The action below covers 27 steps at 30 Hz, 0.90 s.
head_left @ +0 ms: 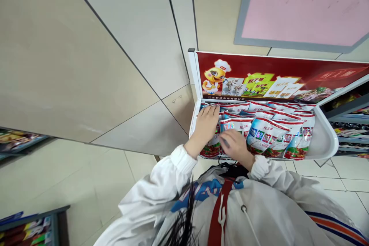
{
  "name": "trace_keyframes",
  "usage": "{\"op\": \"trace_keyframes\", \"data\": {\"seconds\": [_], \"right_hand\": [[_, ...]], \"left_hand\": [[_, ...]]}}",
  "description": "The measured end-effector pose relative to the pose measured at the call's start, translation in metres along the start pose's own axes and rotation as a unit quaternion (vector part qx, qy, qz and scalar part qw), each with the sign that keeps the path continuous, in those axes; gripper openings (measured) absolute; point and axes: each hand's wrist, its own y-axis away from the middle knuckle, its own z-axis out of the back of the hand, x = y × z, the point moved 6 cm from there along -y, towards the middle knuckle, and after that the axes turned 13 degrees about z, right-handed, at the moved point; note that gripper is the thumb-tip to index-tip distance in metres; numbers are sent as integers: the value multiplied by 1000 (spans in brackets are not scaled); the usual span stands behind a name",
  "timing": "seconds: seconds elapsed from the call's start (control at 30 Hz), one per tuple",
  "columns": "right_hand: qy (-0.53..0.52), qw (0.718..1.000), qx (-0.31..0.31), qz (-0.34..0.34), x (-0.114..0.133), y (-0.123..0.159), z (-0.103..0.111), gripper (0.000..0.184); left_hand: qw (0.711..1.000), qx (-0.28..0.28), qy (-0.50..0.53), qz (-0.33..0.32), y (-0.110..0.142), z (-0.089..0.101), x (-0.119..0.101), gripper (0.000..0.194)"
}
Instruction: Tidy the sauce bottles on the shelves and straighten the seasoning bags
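Observation:
My left hand is at the left end of a white display bin. Its fingers are together and bent over the top edge of a red, white and blue seasoning pouch, with the fingertips out of sight. My right hand, slightly blurred, is just right of it, in front of another pouch; whether it grips anything does not show. Several matching pouches stand upright in rows, and a front one marked 600 leans a little.
A red advertising panel with a cartoon chick rises behind the bin. Large beige panels border it on the left. Stocked shelves are at the right, with more goods at lower left. A pink board hangs above.

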Motion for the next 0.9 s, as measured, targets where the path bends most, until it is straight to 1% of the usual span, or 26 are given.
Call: {"op": "trace_keyframes", "data": {"seconds": [0.03, 0.07, 0.1, 0.17, 0.23, 0.3, 0.37, 0.43, 0.47, 0.53, 0.6, 0.63, 0.7, 0.73, 0.8, 0.9], "right_hand": [[-8, 999, 36, 8, 7, 11, -13, 17], [-12, 997, 74, -1, 10, 21, -25, 23], [-15, 994, 109, -22, 10, 31, -36, 29], [-21, 985, 148, -89, 5, 45, -50, 39], [-32, 977, 149, -146, -2, 52, -52, 43], [-40, 975, 119, -181, -9, 52, -47, 43], [-54, 974, 83, -206, -15, 49, -40, 46], [-78, 967, 63, -234, -19, 47, -34, 59], [-97, 961, 68, -248, -20, 46, -34, 68], [-154, 943, 112, -272, -19, 48, -40, 77], [-209, 914, 166, -306, -17, 55, -50, 74], [-223, 900, 178, -330, -17, 59, -55, 69], [-222, 884, 164, -376, -19, 67, -61, 59], [-213, 884, 147, -390, -21, 69, -62, 54], [-201, 890, 117, -392, -23, 71, -66, 45], [-181, 902, 101, -379, -23, 73, -69, 35]], "left_hand": [[999, 32, -12, 8, -8, -4, -3, 54], [998, 57, -20, 21, -15, -8, -4, 58], [996, 73, -22, 34, -19, -10, -3, 61], [996, 80, 1, 46, -20, -13, 0, 64], [995, 73, 50, 42, -12, -13, 9, 57], [991, 73, 111, 23, -2, -11, 21, 44], [980, 79, 180, -15, 6, -6, 33, 33], [962, 94, 246, -76, 11, 0, 40, 28], [950, 106, 273, -108, 12, 3, 41, 27], [930, 126, 303, -164, 11, 7, 38, 27], [923, 134, 303, -196, 7, 5, 31, 29], [926, 130, 294, -197, 3, 3, 28, 30], [943, 113, 264, -168, -6, -4, 23, 28], [953, 102, 247, -144, -11, -7, 23, 26], [966, 83, 218, -107, -19, -10, 23, 25], [973, 71, 187, -112, -24, -9, 23, 27]]}}
